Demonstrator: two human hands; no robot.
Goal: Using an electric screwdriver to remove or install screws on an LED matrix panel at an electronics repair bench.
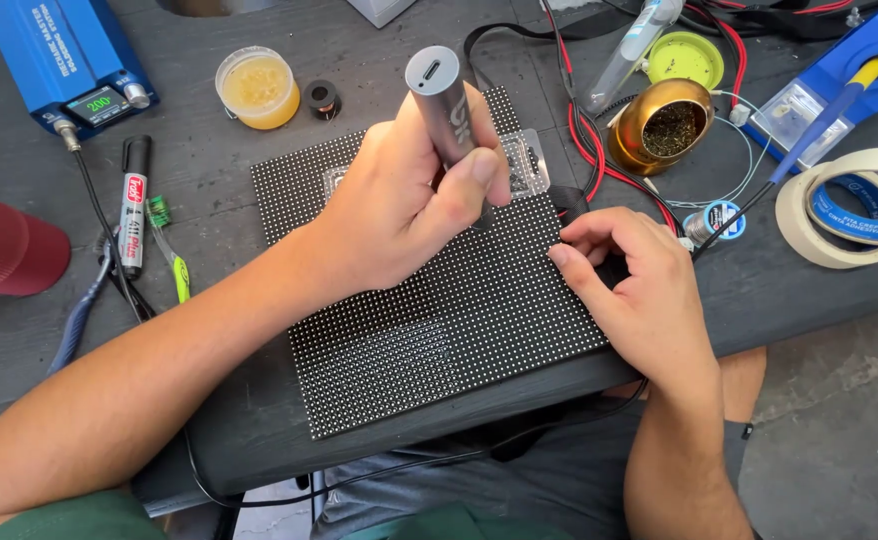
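A black dotted LED panel (439, 320) lies flat on the dark workbench (259, 430). My left hand (399, 200) is closed around a grey cylindrical pen-shaped tool (444, 100), held upright with its tip down on the panel's upper part, next to a small clear plastic piece (524, 165). My right hand (629, 280) rests on the panel's right edge, fingers curled and pinching at the edge near a black cable. The tool's tip is hidden behind my left hand.
A blue device with a small display (69, 65) sits far left, with a marker (134, 205), a green-handled tool (171, 255) and a red object (4, 250). A flux jar (257, 88), brass tip cleaner (664, 122), tape rolls (849, 205), a soldering iron stand (849, 75) and red wires (589, 150) surround it.
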